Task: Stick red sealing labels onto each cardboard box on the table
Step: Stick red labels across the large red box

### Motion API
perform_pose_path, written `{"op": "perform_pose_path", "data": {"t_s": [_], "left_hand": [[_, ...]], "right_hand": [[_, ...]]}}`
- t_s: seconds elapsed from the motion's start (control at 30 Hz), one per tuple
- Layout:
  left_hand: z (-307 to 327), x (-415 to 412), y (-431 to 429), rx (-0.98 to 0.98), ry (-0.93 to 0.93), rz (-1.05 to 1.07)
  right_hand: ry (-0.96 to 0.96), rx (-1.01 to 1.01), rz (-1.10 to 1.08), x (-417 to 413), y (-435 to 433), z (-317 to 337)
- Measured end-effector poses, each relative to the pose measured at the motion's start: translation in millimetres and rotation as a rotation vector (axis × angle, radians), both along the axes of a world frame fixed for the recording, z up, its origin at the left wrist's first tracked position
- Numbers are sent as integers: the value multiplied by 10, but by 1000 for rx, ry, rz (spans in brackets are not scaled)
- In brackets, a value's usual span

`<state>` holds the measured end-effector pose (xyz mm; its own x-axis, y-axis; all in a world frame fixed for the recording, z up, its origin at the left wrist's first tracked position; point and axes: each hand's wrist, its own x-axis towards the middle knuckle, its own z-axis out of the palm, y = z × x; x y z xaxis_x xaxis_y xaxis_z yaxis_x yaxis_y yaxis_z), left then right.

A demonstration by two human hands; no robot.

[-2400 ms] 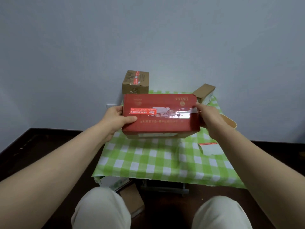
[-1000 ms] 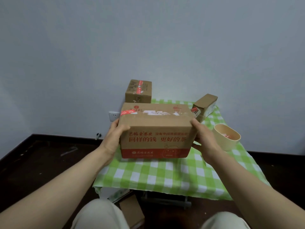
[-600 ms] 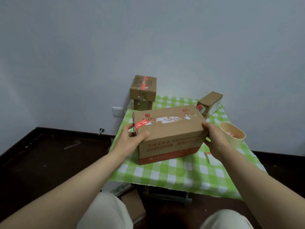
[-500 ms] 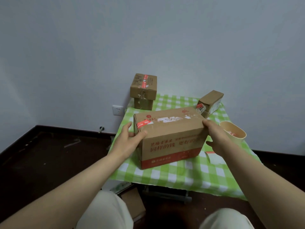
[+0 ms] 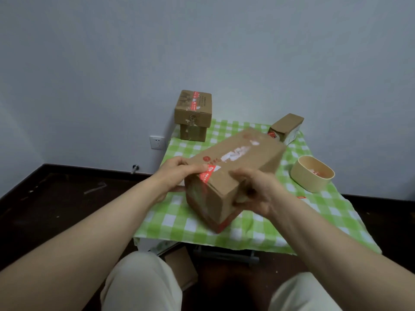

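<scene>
- Checked green-white cloth point(image 5: 258, 230) spreads flat across centre frame.
- Long cardboard box point(image 5: 242, 162) lies diagonally on it, with a red label point(image 5: 207, 175) at the near corner.
- Left hand point(image 5: 177, 176) grips that corner; right hand point(image 5: 253, 191), blurred, clasps the near end.

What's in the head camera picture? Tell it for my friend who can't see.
A left hand and right hand hold a big cardboard box on a green checked table, the left touching a red label at the box's near top corner. Behind are two stacked boxes, a small box and a round tub.
</scene>
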<state>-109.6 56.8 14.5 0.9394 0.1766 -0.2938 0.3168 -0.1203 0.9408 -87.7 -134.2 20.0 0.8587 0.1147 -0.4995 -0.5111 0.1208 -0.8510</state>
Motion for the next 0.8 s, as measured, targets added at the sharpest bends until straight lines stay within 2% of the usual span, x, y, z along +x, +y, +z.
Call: {"op": "perform_pose_path", "data": {"t_s": [0.1,0.33,0.37,0.43,0.5,0.57,0.63,0.8], "left_hand": [[57,-106,-57,-32,33,-75],[93,-193,-433,-5,35,45],[94,-193,-463,96,28,48],[108,-162,-477,455,-22,106],[164,-110,-477,722,-158,199],[186,-6,-486,795,-380,166],[146,106,-511,876,-522,4],[0,237,-500,1034,-436,-345]], "right_hand": [[-182,-54,2,161,46,169],[-309,-273,25,465,-105,126],[-321,-293,39,479,-148,102],[-383,-393,44,483,-209,90],[-539,-527,9,456,-239,166],[-682,-576,53,413,-243,304],[-728,-631,177,387,-222,415],[-620,-758,412,380,-152,483]]}}
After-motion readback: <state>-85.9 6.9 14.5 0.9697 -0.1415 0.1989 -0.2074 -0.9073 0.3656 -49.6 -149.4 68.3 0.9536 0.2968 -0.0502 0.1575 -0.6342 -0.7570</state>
